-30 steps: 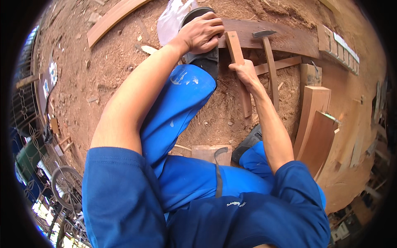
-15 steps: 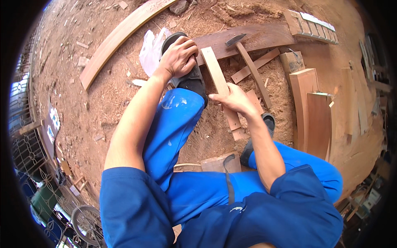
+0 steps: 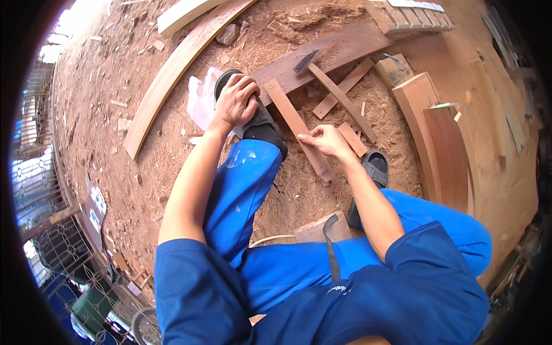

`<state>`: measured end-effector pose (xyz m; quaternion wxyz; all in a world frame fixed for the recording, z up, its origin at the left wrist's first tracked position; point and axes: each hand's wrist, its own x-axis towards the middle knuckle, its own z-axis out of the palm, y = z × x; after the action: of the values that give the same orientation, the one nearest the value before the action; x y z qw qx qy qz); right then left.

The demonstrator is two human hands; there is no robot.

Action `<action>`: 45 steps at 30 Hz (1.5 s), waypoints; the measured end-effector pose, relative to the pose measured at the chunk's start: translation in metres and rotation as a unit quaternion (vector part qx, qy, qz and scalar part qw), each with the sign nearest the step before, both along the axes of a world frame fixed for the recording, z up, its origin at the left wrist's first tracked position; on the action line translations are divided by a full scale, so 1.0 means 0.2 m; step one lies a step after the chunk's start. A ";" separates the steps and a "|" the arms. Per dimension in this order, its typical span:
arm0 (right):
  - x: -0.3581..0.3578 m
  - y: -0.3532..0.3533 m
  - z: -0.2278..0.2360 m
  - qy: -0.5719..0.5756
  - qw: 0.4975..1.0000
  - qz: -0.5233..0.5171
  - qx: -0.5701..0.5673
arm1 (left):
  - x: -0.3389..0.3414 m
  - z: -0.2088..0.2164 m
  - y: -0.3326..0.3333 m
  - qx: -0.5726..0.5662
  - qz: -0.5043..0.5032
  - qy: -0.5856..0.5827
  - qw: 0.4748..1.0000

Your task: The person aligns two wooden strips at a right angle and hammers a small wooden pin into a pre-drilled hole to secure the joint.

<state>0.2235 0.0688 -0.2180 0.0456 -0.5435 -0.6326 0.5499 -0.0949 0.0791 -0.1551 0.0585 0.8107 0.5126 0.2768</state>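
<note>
My right hand (image 3: pixel 328 141) pinches a narrow reddish wooden slat (image 3: pixel 287 109) between thumb and fingers, near its middle. The slat slants from beside my left foot down toward the ground in front of me. My left hand (image 3: pixel 234 103) rests on the dark sandal (image 3: pixel 261 122) of my left foot, its fingers curled; whatever lies inside them is hidden. To the right of the slat lies a hammer (image 3: pixel 339 98) with a wooden handle, its dark head on a wide brown board (image 3: pixel 345 49). A small wood offcut (image 3: pixel 352 140) sits just beyond my right hand.
A long curved plank (image 3: pixel 172 86) lies at the far left, with a stone (image 3: pixel 228 34) near it. A white plastic bag (image 3: pixel 201 100) is beside my left foot. Thick timber pieces (image 3: pixel 422 115) stand at the right. Sawdust and chips cover the ground.
The slat has been turned over in my right hand: its pale face has given way to a narrower, redder one. My left hand stays on the sandal. The whole view has shifted slightly.
</note>
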 end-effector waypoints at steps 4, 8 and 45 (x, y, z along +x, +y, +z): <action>-0.05 -0.02 0.15 -0.065 0.997 0.011 -0.037 | 0.01 0.01 -0.01 0.000 -0.002 0.007 1.000; -0.14 -0.08 0.53 0.059 0.997 -0.013 -0.039 | 0.00 0.04 -0.03 0.002 0.011 0.031 0.999; -0.10 -0.12 -0.05 0.392 0.776 -0.088 -0.486 | 0.14 0.07 -0.03 -0.054 0.027 0.138 0.989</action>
<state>0.2034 0.0448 -0.2290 0.0683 -0.2839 -0.1582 0.9432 -0.0675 0.0728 -0.1402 0.0232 0.8228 0.5514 0.1358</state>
